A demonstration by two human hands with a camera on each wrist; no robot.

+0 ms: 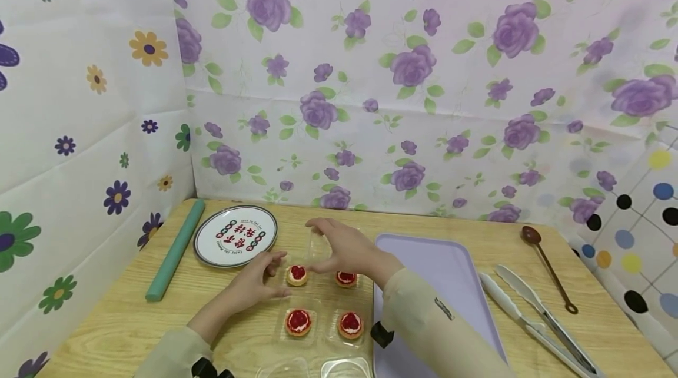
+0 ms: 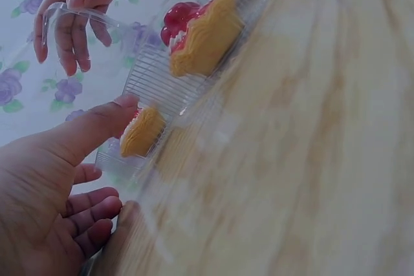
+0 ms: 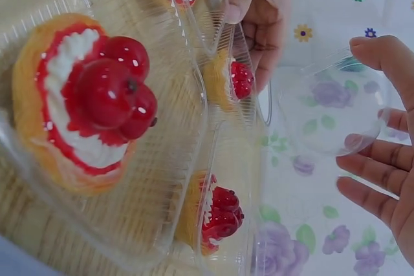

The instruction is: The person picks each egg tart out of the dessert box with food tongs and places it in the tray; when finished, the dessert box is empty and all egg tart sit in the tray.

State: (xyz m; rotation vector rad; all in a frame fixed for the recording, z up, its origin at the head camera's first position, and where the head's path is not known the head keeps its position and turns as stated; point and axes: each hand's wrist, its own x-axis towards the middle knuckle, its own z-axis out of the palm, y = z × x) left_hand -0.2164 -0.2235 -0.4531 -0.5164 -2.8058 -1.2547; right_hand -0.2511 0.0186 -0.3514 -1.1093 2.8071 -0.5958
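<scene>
Several cherry-topped tarts sit in clear plastic boxes, including a back left tart (image 1: 297, 275), a front left tart (image 1: 298, 322) and a front right tart (image 1: 351, 325). My left hand (image 1: 249, 284) is at the left side of the back left box, its thumb stretched toward the tart and its other fingers loosely bent beside the box. Over the back of that box, my right hand (image 1: 346, 251) holds a clear, domed lid (image 3: 330, 111) between thumb and fingers. The right forearm partly covers the back right tart (image 1: 346, 279).
Raised lids (image 1: 345, 368) stand at the front of the near boxes. A purple tray (image 1: 424, 260) lies to the right, then tongs (image 1: 535, 313) and a brown ladle (image 1: 548, 266). Back left are a round plate (image 1: 212, 239) with printed writing and a green roll (image 1: 177, 248).
</scene>
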